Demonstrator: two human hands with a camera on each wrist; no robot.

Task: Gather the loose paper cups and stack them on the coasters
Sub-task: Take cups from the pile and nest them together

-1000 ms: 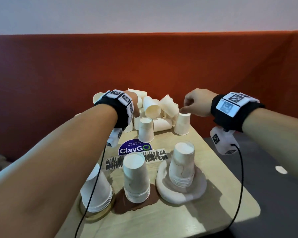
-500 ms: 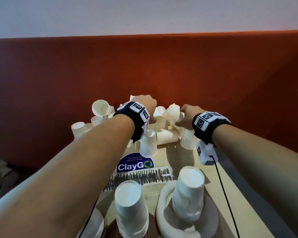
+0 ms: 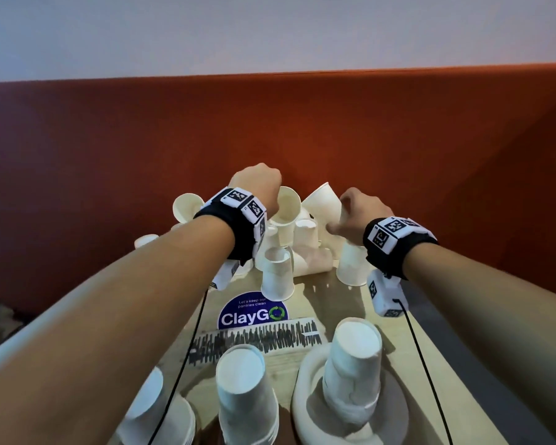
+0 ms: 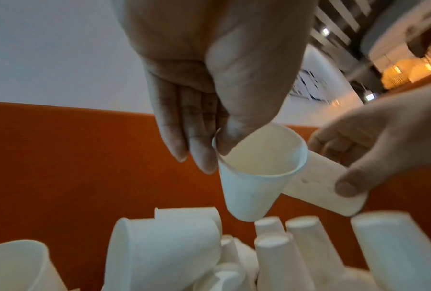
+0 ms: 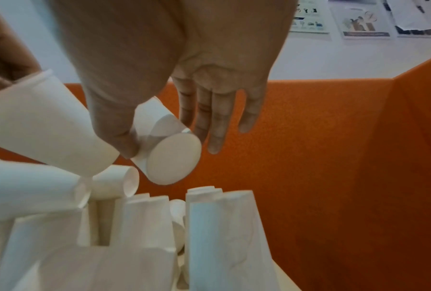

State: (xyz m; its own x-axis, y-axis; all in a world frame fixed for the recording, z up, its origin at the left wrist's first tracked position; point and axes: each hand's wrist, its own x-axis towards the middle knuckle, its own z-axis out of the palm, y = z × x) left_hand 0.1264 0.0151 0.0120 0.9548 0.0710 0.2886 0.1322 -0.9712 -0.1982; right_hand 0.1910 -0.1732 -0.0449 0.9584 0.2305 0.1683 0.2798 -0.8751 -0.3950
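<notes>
While both our arms reached forward over the table (image 3: 344, 303), three stacks of upturned paper cups stood nearest us: one on a white coaster (image 3: 305, 374), a middle stack (image 3: 244, 390) on a dark coaster, and a left stack (image 3: 148, 409) partly hidden by our forearm. Beyond them lay a round ClayGo sticker (image 3: 253, 311), then a single upturned cup (image 3: 276, 273). Farther on sat the heap of loose cups (image 3: 305, 248) against an orange backrest (image 3: 302, 130). Above the heap, our left hand (image 4: 209, 78) pinched the rim of an open cup (image 4: 254, 173), thumb inside. Our right hand (image 5: 184, 65) held a second cup (image 5: 164, 149) on its side, thumb and fingers in a closed grip.
</notes>
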